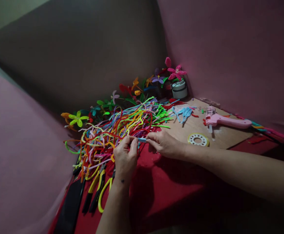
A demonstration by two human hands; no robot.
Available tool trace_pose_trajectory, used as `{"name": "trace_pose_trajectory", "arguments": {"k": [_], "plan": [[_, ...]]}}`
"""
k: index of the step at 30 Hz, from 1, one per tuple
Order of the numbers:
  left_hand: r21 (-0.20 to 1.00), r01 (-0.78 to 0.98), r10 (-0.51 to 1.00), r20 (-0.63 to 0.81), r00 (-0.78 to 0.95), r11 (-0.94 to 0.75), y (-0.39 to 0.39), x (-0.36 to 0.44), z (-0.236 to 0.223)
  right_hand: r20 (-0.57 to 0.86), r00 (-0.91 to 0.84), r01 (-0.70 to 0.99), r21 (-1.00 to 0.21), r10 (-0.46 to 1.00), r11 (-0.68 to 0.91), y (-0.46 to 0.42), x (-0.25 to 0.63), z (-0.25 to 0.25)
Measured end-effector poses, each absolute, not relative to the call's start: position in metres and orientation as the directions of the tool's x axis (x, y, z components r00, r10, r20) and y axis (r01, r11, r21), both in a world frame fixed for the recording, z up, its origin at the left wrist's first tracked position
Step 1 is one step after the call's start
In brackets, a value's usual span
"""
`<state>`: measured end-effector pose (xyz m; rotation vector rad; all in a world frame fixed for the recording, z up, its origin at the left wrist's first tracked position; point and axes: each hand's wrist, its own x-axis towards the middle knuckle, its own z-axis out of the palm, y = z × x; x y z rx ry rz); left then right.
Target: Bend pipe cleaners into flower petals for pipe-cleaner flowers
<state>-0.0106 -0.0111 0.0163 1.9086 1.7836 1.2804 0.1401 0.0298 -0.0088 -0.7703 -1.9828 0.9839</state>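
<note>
- Light blue fuzzy stick (pixel 142 140) is between our two hands, over the red table (pixel 171 172), just beside the big messy pile of bright fuzzy sticks (pixel 122 126).
- We pinch one end with our left hand (pixel 125 155), its fingers closed on it.
- We pinch the other end with our right hand (pixel 167 144), its fingers closed too.
- We see a pink plastic glue gun (pixel 229 121) on a flat brown board (pixel 172 129), near a round white ring with a yellow edge (pixel 191 140).
</note>
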Motion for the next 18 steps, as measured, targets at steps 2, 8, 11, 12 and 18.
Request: {"name": "trace_pose_trajectory", "arguments": {"k": [2,8,11,12,18], "plan": [[0.697,0.68,0.898,0.421,-0.131,-0.227,-0.011,-0.011,0.016,0.303,-0.536,0.089,-0.908,0.788,0.409,0.029,0.139,-0.008],[0.712,0.66,0.935,0.352,-0.04,-0.24,-0.01,-0.014,0.02,0.188,-0.658,-0.058,-0.978,0.729,0.199,0.034,0.142,-0.002],[0.716,0.651,0.955,0.293,0.047,-0.252,-0.011,-0.013,0.023,0.176,-0.684,-0.054,-0.98,0.708,0.192,0.038,0.146,0.0],[0.722,0.644,0.958,0.279,0.061,-0.251,-0.011,-0.012,0.024,0.166,-0.684,-0.056,-0.983,0.71,0.176,0.038,0.147,0.0],[0.758,0.593,0.947,0.321,0.024,-0.273,-0.009,-0.011,0.026,0.089,-0.649,-0.107,-0.994,0.755,0.025,0.04,0.148,0.0]]}}
